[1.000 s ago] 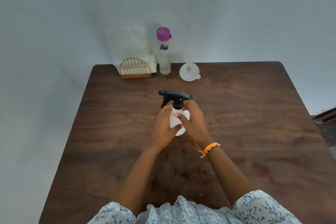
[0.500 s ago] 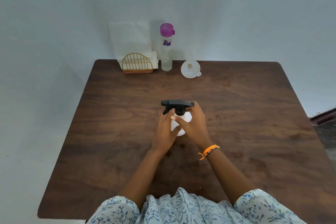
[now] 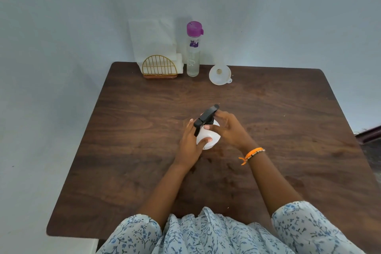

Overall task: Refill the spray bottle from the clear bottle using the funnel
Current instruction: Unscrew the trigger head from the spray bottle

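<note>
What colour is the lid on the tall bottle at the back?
Purple; the clear bottle's cap shows best in the head view.

This looks like a plain room in a home — a small dark wooden table pushed against a bare, pale blue-grey painted wall that fills the upper half of the frame. Household odds and ends stand along the table's far edge: a gold wire napkin holder with white paper napkins at upper centre-left, and just right of it a clear water bottle with a purple cap. At the right edge of the frame a strip of dark skirting meets a darker floor — nothing there can be made out further.
</note>
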A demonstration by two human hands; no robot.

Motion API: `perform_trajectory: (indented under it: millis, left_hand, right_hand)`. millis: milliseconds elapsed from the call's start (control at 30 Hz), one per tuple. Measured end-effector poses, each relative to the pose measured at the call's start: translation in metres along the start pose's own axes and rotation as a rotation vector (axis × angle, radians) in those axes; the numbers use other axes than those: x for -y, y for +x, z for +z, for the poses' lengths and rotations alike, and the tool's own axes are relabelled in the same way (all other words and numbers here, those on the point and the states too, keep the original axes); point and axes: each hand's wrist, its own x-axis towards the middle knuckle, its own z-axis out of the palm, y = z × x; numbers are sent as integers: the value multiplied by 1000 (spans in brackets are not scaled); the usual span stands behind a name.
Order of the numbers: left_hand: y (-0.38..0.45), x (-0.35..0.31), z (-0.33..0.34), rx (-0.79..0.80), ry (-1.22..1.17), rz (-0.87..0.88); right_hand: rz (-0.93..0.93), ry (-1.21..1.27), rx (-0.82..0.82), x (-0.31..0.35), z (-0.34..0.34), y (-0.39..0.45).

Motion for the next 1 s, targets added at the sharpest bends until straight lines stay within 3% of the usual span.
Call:
perform_trajectory:
  millis: [67, 100, 233, 333, 400, 567, 867, 1000]
  left_hand:
    - [-1, -2, 0, 0, -26, 12]
    - [-1, -1, 0, 0, -33, 23]
    - [0, 1, 1, 6, -41, 7]
    - [-1, -3, 0, 11, -39, 39]
    - [1, -1, 0, 28, 8, 95]
    - [4, 10, 2, 44, 91, 45]
    - [6, 13, 3, 53, 105, 67]
    - [6, 14, 3, 53, 117, 44]
  right_hand:
    - [-10, -20, 93, -2, -5, 4]
    - [-8, -35, 53, -3, -2, 4]
    - [-8, -48, -303, -4, 21, -1]
    - [-3, -33, -432, -1, 25, -5]
    - [7, -71, -428, -2, 23, -7]
    - [-15, -164, -183, -14, 11, -7]
    - [29, -92, -365, -3, 18, -11]
    - [10, -85, -296, -7, 13, -13]
